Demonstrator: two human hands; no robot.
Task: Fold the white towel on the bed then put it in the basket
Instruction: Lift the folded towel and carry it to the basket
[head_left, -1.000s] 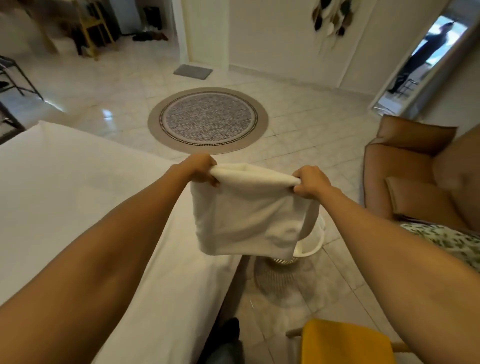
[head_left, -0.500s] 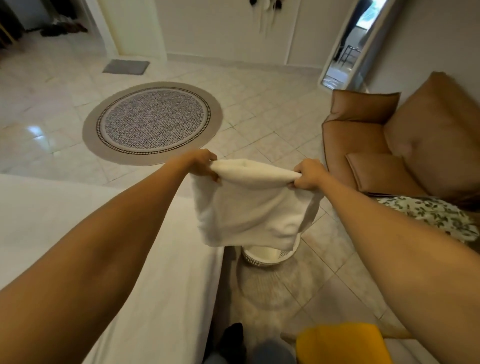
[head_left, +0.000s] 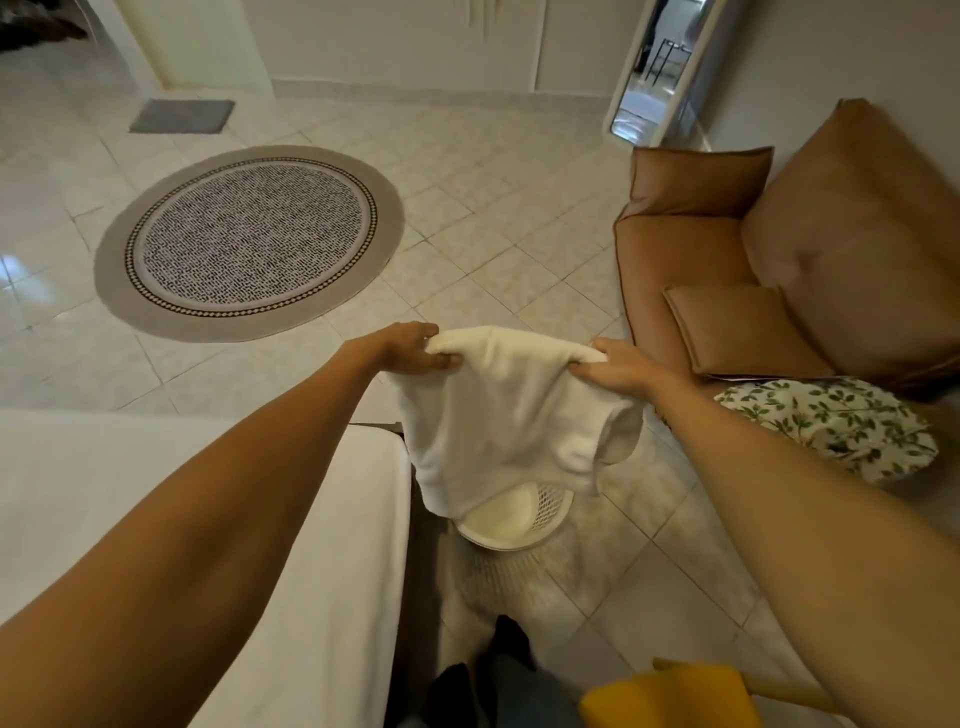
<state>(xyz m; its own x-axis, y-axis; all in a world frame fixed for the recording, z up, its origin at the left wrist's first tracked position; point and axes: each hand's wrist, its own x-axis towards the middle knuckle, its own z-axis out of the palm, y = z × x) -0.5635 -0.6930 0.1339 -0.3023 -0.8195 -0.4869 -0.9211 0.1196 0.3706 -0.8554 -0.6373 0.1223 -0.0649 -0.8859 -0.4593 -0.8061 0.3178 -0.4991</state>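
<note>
The folded white towel (head_left: 511, 410) hangs in the air between both hands. My left hand (head_left: 402, 349) pinches its upper left corner and my right hand (head_left: 613, 366) pinches its upper right corner. Directly below the towel stands the white mesh basket (head_left: 524, 525) on the floor, its far rim hidden behind the hanging cloth. The towel's lower edge overlaps the basket's opening in the picture; whether it touches I cannot tell. The white bed (head_left: 182, 519) lies to the left, under my left forearm.
A brown sofa (head_left: 769, 260) with a loose cushion and a leaf-print pillow (head_left: 831, 426) fills the right side. A round patterned rug (head_left: 249, 241) lies on the tiled floor ahead. A yellow chair (head_left: 670, 696) shows at the bottom, near my legs.
The view has swung right and down. Both hands have carried the towel off the bed's edge to hang over the basket, and its lower part now sags lower.
</note>
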